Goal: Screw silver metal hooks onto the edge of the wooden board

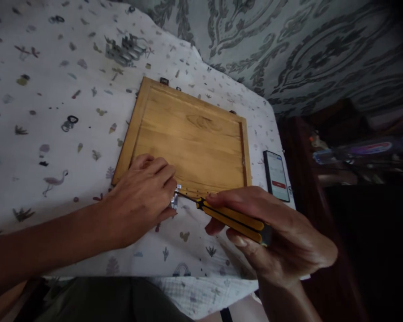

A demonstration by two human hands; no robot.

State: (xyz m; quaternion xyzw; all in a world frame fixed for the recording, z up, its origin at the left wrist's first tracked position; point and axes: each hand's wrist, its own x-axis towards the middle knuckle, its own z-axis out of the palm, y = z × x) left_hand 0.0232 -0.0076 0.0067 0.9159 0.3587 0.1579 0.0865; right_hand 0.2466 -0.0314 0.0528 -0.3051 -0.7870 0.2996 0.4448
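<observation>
A framed wooden panel (191, 134) lies flat on the patterned cloth, with a few small dark holes along its near edge. My left hand (143, 197) rests over the panel's near left part, fingers curled and closed on a small shiny metal fitting (175, 199) at that edge; much of the fitting is hidden by the fingers. My right hand (268, 228) is wrapped round the yellow and black handle of a screwdriver (233, 219). The thin shaft points left, and its tip meets the fitting beside my left fingers.
Grey metal pieces (126, 50) lie grouped at the back left of the cloth (87, 89). Dark tabs (164, 81) show at the panel's far edge. A phone (277, 175) with its screen lit lies at the right table edge. Beyond stands a patterned backdrop (248, 40).
</observation>
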